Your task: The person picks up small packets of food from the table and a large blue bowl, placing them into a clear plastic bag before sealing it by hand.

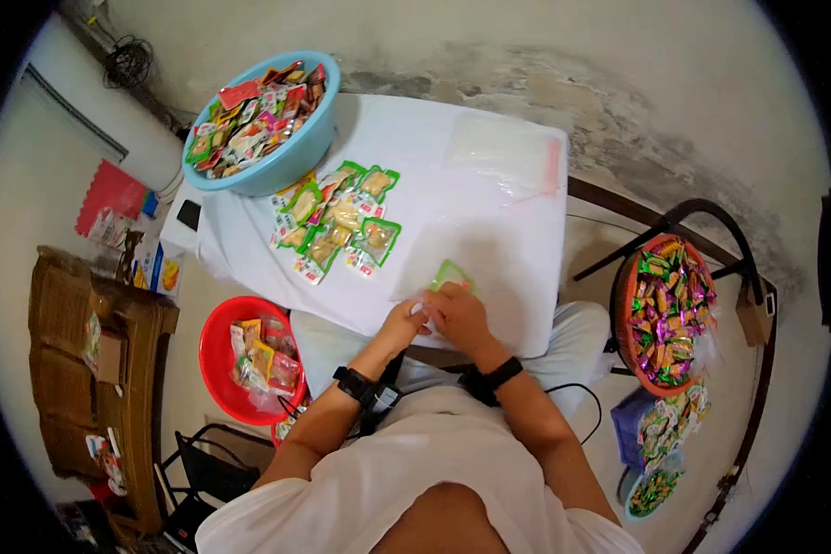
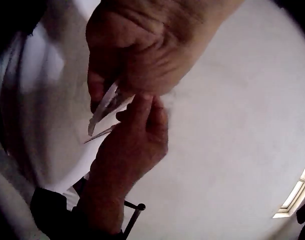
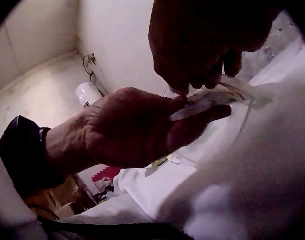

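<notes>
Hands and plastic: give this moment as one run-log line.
left hand: holds clear plastic | right hand: holds same plastic | green-edged packet: by right hand | packets: on white cloth

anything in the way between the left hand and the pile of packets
Nothing solid is visible: in the head view, white cloth lies between the left hand and the pile of packets. The green-edged packet by the right hand lies right of that gap. Thin clear film there would be hard to see.

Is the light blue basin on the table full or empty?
Full or nearly so: colourful packets heap inside the light blue basin, close to its rim.
</notes>
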The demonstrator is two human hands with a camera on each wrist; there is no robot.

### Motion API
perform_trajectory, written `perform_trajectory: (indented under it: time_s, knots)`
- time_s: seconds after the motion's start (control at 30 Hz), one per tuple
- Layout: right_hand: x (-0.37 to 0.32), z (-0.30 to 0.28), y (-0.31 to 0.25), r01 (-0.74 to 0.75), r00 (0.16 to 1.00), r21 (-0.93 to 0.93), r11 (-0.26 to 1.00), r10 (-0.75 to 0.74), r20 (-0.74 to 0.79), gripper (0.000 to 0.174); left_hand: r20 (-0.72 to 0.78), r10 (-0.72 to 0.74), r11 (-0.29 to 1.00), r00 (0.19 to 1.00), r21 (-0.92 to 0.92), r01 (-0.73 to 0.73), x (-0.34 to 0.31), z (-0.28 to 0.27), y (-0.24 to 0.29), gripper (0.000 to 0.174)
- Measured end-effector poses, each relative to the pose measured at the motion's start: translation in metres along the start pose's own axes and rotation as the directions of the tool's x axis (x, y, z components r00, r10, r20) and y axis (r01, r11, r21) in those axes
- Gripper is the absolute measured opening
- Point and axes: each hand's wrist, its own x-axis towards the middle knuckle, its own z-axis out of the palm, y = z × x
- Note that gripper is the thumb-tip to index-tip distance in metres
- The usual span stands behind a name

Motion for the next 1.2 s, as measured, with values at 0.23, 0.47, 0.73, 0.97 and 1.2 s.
perform_trajectory:
  time_s: [0.23, 0.47, 0.73, 0.97, 1.2]
  knots:
    - [0.004, -0.011, -0.013, 0.028, 0.999, 0.042, 0.999, -0.028, 0.015, 0.015, 0.214, -0.044, 0.692, 0.976, -0.698, 0.184, 0.059, 0.004, -0.036, 0.033]
    - [-0.005, 0.006, 0.006, 0.046, 0.997, 0.084, 0.995, -0.041, -0.063, 0.02, 0.364, 0.023, 0.814, 0.931, -0.548, 0.194, 0.092, 0.011, -0.045, 0.039]
    - [-0.005, -0.005, 0.006, -0.01, 1.0, 0.101, 0.995, 0.012, -0.019, 0.017, 0.126, 0.135, 0.864, 0.983, -0.5, -0.055, 0.101, 0.046, -0.013, 0.048]
    - [-0.007, 0.002, 0.019, 0.041, 0.977, -0.001, 0.999, -0.04, -0.208, 0.014, 0.261, 0.233, 0.924, 0.937, 0.24, -0.297, 0.083, 0.029, -0.032, 0.043]
    - [-0.004, -0.012, 0.008, -0.099, 0.993, 0.086, 0.991, 0.103, -0.049, 0.011, 0.4, 0.188, 0.822, 0.897, 0.436, -0.367, 0.002, -0.026, 0.002, 0.026]
